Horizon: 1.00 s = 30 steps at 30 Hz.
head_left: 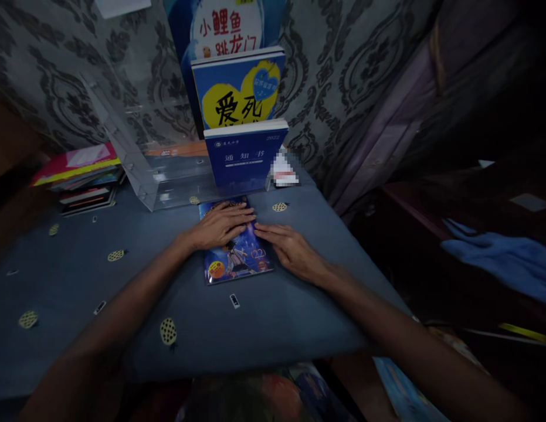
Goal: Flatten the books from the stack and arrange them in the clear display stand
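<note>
A blue book (pixel 237 258) with a cartoon figure and the number 22 on its cover lies flat on the blue cloth-covered table (pixel 141 305). Across the upper part of the cover rests my left hand (pixel 222 225), fingers stretched out and pointing right. My right hand (pixel 294 249) touches the book's right edge with its fingertips, its fingers extended and lying side by side. Behind the book, a clear acrylic rack (pixel 141 170) holds upright books, among them a dark blue one (pixel 248 161) and one with a yellow heart (pixel 237 88).
A stack of books and papers (pixel 85 181) lies at the table's back left. Patterned wallpaper rises behind the rack. Right of the table's edge, a blue cloth (pixel 501 258) lies in a dark area, with a purple curtain (pixel 387 117) hanging nearby.
</note>
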### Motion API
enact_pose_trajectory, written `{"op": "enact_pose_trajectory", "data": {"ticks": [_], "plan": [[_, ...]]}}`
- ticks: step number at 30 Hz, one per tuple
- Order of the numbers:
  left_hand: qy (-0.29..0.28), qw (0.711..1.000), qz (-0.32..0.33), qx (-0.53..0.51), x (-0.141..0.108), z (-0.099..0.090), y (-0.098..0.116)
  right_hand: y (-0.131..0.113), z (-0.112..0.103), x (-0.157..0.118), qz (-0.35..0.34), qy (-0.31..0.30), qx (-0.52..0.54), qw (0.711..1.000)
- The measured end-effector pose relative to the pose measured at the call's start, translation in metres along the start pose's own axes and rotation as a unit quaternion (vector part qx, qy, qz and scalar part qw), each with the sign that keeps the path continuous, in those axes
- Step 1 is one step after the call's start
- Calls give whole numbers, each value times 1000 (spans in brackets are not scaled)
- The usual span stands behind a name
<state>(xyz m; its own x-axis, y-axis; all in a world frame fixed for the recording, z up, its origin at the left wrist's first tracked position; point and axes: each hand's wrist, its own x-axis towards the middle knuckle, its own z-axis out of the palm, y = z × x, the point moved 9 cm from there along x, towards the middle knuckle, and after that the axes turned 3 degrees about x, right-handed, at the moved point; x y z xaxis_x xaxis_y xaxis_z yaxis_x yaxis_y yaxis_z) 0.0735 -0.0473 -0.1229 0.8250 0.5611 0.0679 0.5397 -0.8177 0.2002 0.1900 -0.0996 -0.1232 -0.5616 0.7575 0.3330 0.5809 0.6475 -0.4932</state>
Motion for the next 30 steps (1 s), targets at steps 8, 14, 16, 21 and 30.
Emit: {"op": "enact_pose_trajectory", "data": {"ticks": [8,14,16,21,30], "plan": [[7,1000,18,1,-5,3,14,-5,-1,-9,-4,10,9,1000],[8,1000,23,1,-8,5,20,-10,-3,-14,-17,24,5,1000],[11,1000,29,3,-10,5,23,-12,-3,-16,-18,22,7,1000],[7,999,42,10,-13,5,30,-13,-3,-22,-21,25,14,999],[0,999,45,-1,-21,8,43,-24,-3,-38,-34,32,3,999]]}}
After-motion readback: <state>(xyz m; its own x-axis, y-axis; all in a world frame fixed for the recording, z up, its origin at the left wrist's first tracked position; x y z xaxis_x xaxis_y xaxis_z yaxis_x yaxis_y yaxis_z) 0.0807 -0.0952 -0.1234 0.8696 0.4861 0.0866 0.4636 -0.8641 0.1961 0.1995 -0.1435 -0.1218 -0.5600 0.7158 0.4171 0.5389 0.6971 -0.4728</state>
